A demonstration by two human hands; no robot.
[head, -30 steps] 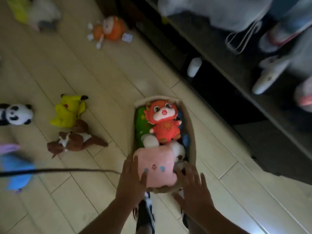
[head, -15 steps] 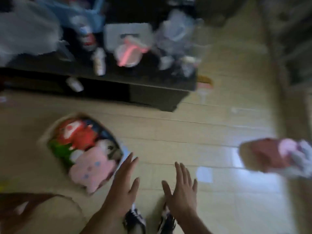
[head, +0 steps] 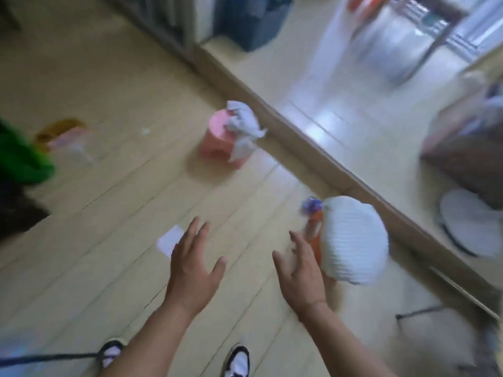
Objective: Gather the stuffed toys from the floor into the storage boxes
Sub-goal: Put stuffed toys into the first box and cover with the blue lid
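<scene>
The wooden floor (head: pixel 114 104) filled most of the head view, smeared by motion blur. On it, low and to the right, lay the nearest stuffed toy: a white ribbed toy (head: pixel 353 240) with orange and purple parts showing at its left edge, close against the long baseboard (head: pixel 313 148). Farther off stood a pink tub (head: pixel 217 137) with a crumpled white thing (head: pixel 243 129) draped over its rim, whether plush or cloth I could not tell.

Both hands were out in front with fingers spread and straight, holding nothing. The right hand (head: pixel 302 276) was just beside the white ribbed toy, its fingertips at or near the orange part; the blur hid whether they touched. The left hand (head: pixel 193 268) hovered over bare boards, apart from any toy.

The step in hand looked like the reach for the white ribbed toy. To do it well, the right hand would best come round the broad ribbed body rather than the small orange and purple bits, and the left hand could close in from the other side, since the toy looked bulky for one grip.

No storage box was in sight. A green shape (head: pixel 21 161) at the left edge and a yellow-and-pink blur (head: pixel 65 134) near it were too smeared or cut off to name. A small white card (head: pixel 171 240) lay flat near the left hand.
</scene>
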